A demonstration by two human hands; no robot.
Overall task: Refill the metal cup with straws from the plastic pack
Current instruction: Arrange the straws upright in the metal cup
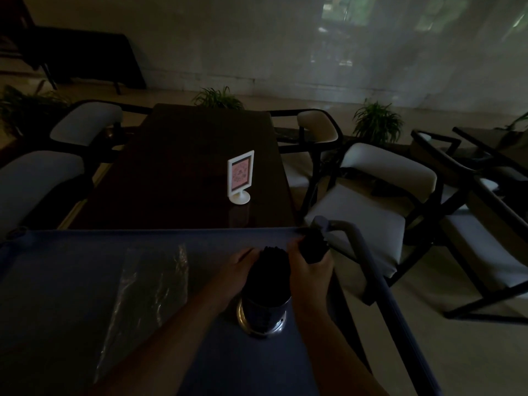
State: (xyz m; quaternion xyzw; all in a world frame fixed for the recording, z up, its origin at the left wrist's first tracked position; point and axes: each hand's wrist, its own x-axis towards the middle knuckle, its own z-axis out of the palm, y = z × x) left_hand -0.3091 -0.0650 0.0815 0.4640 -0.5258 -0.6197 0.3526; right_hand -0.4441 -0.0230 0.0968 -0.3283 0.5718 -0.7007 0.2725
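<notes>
The scene is very dim. A shiny metal cup stands on the blue cart top, packed with upright black straws. My left hand cups the left side of the straw bundle. Pressed against the bundle's right side, my right hand also grips a separate dark handful of straws that sticks up from the fist. The clear plastic pack lies flat and crinkled on the cart, left of the cup; I cannot tell what it holds.
The cart's grey handle bar runs down the right side, close to my right hand. Beyond the cart stands a dark table with a white sign holder. Cushioned chairs flank the table, with potted plants behind.
</notes>
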